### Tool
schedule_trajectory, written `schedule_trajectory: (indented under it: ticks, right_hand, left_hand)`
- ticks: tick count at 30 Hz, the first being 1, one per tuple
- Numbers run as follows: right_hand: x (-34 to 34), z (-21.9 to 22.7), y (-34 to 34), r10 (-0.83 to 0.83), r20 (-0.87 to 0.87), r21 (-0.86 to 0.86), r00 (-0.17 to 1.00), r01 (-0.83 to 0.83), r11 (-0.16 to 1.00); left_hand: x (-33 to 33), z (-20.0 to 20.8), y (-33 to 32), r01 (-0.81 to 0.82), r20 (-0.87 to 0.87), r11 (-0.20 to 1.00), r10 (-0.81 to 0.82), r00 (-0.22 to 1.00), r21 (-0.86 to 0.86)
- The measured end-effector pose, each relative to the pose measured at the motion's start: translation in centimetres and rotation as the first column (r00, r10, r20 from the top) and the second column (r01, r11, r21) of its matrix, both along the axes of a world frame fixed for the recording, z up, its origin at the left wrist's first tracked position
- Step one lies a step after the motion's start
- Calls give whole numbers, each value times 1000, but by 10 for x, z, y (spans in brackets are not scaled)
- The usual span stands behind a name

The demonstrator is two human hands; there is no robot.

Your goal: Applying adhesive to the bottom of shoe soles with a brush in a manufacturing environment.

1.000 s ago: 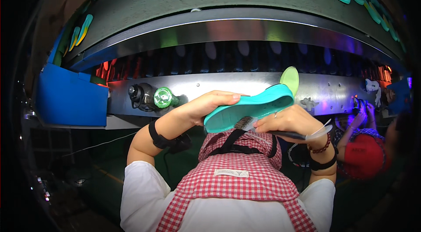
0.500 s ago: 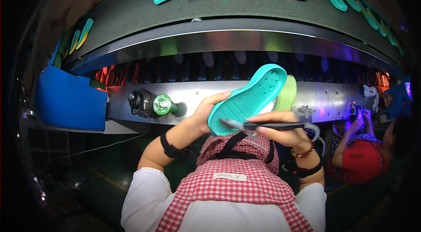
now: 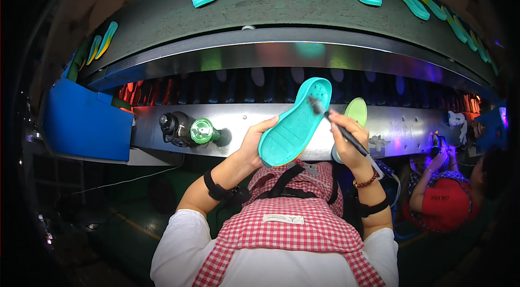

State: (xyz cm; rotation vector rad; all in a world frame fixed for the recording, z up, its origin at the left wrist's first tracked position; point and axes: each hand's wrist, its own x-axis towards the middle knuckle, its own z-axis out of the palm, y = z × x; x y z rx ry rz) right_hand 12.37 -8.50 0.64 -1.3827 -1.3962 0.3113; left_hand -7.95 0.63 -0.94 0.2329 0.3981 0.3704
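Note:
A turquoise shoe sole (image 3: 287, 135) is held tilted above the steel ledge, its hollow inner side facing up. My left hand (image 3: 253, 143) grips its left edge near the heel, thumb along the rim. In my right hand (image 3: 353, 154) is a black-handled brush (image 3: 317, 106), its dark bristles against the inside of the sole's toe end. A thin pale tube trails from the handle's rear. Just beyond the right hand, a light green insole-shaped piece (image 3: 356, 112) shows, partly hidden by that hand.
A dark bottle (image 3: 174, 127) and a green-topped container (image 3: 202, 131) stand on the steel ledge (image 3: 244, 130) to the left. Several turquoise soles lie on the wide dark belt (image 3: 281, 8) beyond the metal rail. Another person in red (image 3: 447, 200) works at the right.
The brush has moved from the sole's heel end up to its toe end. My left hand has turned the sole more upright, and more of the light green piece is uncovered.

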Motion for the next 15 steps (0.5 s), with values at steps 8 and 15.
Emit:
schedule_trajectory:
  ticks: [8,15]
  right_hand:
    - [-48,-2,0,22,157,42,987,-29,999]
    - [-24,30,-13,421,-759,95,497,-556,826]
  left_hand:
    - [-6,-13,-2,-43,-53,997,40,998,-60]
    - [-67,51,14,-110,-102,914,162,981,391]
